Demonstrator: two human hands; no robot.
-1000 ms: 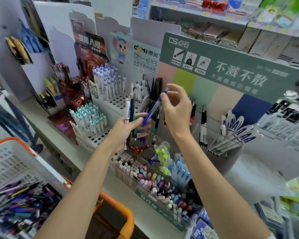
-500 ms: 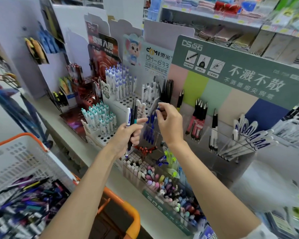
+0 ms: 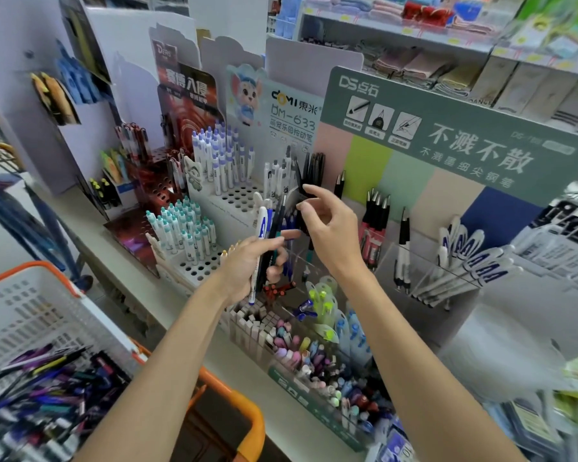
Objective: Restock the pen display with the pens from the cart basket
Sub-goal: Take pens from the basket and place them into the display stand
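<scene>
a single wide-angle view, worn on the person's head, looks forward and down at the green header board (image 3: 447, 138), which lies right of centre and runs slanted across the frame. the view is close: both forearms stretch from the bottom edge, and the left grip (image 3: 244, 268), holding pens (image 3: 260, 228), and the right grip (image 3: 334, 231) sit side by side just below-left of the board. the cart basket (image 3: 20, 315) fills the corner far below-left of it; shelves (image 3: 414, 35) run above it.
</scene>
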